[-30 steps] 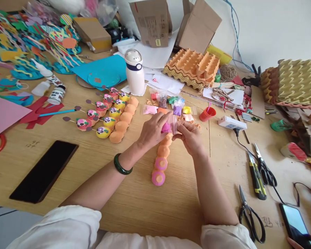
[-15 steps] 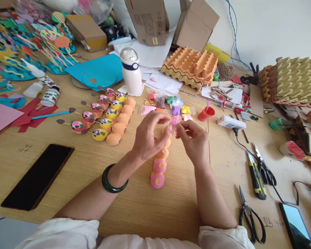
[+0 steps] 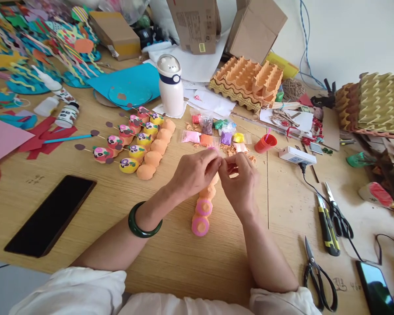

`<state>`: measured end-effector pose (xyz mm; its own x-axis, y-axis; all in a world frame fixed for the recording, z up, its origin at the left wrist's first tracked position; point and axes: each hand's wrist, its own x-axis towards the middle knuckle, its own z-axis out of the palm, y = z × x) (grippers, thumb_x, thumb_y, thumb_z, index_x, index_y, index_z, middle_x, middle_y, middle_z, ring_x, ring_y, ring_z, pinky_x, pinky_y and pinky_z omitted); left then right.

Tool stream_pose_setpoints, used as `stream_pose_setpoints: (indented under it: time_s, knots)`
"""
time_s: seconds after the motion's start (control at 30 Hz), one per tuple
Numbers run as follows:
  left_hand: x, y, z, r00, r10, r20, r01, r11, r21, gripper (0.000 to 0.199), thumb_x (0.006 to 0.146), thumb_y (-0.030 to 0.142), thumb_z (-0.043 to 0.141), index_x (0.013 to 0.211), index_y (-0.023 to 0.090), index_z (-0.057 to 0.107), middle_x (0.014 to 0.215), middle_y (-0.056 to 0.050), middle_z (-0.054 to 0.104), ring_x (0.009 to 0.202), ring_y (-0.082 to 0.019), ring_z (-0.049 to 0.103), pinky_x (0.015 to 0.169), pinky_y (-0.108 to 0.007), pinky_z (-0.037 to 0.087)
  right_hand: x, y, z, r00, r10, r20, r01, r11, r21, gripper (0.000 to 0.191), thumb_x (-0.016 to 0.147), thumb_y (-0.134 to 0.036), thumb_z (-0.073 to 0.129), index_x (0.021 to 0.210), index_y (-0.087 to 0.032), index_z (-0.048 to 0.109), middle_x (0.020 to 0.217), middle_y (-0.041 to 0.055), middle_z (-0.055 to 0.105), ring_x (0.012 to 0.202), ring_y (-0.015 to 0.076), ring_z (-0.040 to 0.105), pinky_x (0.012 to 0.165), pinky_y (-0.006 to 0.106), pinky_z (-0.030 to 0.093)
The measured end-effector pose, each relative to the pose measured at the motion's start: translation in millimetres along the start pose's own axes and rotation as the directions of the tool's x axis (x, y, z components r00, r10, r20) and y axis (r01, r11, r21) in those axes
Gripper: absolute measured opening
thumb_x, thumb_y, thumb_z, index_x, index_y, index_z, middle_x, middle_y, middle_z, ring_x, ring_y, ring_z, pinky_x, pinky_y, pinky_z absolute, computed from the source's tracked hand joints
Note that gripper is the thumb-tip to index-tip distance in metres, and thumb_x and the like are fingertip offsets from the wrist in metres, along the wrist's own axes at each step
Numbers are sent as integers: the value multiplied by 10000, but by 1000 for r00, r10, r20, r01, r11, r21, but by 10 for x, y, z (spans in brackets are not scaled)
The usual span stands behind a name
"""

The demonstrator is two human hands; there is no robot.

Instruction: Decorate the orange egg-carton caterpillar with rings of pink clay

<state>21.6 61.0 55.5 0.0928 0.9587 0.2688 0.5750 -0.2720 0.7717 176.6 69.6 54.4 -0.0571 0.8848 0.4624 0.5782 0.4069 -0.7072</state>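
Now the left hand (image 3: 195, 173) and right hand (image 3: 239, 186) had come together, their fingers (image 3: 223, 162) pinched closed on some pink clay (image 3: 212, 148).

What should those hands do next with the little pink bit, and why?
Probably the left hand and right hand should press the pink clay onto the plain orange bump, because the two bumps below it already wear pink rings with orange centres.
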Motion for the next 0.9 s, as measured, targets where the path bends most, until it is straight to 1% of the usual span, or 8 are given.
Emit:
stream_pose_setpoints:
  time_s: [0.1,0.23,0.37,0.43,0.57,0.67,0.8,0.9]
  knots:
    - [-1,29,-34,999,-37,14,38,998,-40,305,1040,432,447,812,238,503,785,-25,641,717,-171,548,715,-292,378,8,0,2,1000,13,4,-13,998,60,230,950,-272,680,741,-259,586,754,-1,659,642,144,583,610,297,513]
    - [-5,40,-19,998,-9,-57,4,996,-84,297,1050,413,438,818,238,500,757,-9,621,705,-158,549,736,-282,410,52,-15,-69,987,43,156,-79,968,238,150,973,-289,683,829,-252,701,839,13,724,703,146,661,590,273,581]
    - [-16,15,17,993,15,-120,-29,992,-120,301,1064,395,453,812,233,487,742,1,603,686,-137,563,706,-261,428,55,-36,-99,983,-26,181,-28,956,291,130,979,-225,674,879,-252,752,898,11,754,735,133,684,619,258,604]
    - [-20,-3,23,991,25,-131,-43,990,-134,298,1070,386,461,818,230,494,731,10,594,669,-128,562,687,-249,438,46,-32,-90,984,-38,175,-16,955,297,140,977,-207,673,861,-247,741,872,-1,745,723,123,681,619,248,600]
    - [-17,-34,13,995,52,-84,-61,992,-113,258,1032,364,510,819,220,528,720,18,600,646,-121,540,626,-240,420,23,4,-55,992,-66,106,39,970,241,156,967,-189,648,820,-229,677,784,-21,691,681,117,652,621,254,596]
    - [-7,-45,-8,997,55,-48,-58,997,-48,276,998,325,512,744,217,491,648,32,530,595,-113,470,586,-246,365,-5,25,-18,992,-101,71,92,988,123,188,977,-194,638,792,-229,630,767,-16,681,675,122,635,633,272,584]
    - [-15,-38,-18,996,59,-64,-58,998,27,310,977,312,533,692,212,466,574,49,461,537,-102,373,564,-259,298,-19,67,24,990,-139,19,139,990,-10,223,973,-186,619,760,-238,577,735,-13,661,640,129,606,605,289,541]
    - [-42,-17,1,994,76,-79,-71,995,66,332,955,306,562,663,206,441,549,56,425,524,-95,319,556,-264,258,30,124,8,984,-151,-91,146,987,-61,216,909,-152,606,731,-246,527,697,-26,617,599,125,574,581,291,520]
